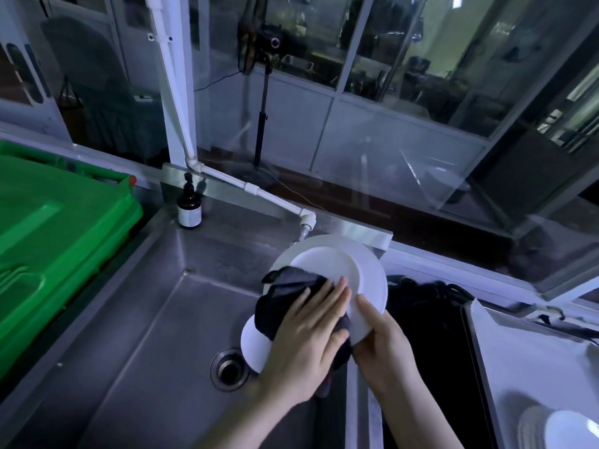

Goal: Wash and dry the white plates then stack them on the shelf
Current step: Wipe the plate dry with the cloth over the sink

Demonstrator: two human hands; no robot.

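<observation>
A person stands at a stainless steel sink [146,319] and holds a large round white plate [337,264] above the right side of the basin, tilted with its face toward the camera. The right hand [385,345] grips the lower right rim of this plate: the thumb lies on the face, and the other fingers are behind the plate, where I cannot see them. The left hand [311,332] lies flat on a dark grey crumpled cloth [285,296] and presses it against the lower left part of the plate, with the fingers straight and close together. A second white plate [254,345] is lower in the basin, partly hidden under the cloth and the left hand, just beside the round metal drain [228,367]. A white plastic water pipe [259,192] ends in a tap just behind the top rim of the held plate. A brown pump bottle with a white label [189,205] stands at the back corner of the sink. A bright green plastic crate [48,228] sits to the left. At the lower right corner, another white plate [570,432] rests on the counter.
</observation>
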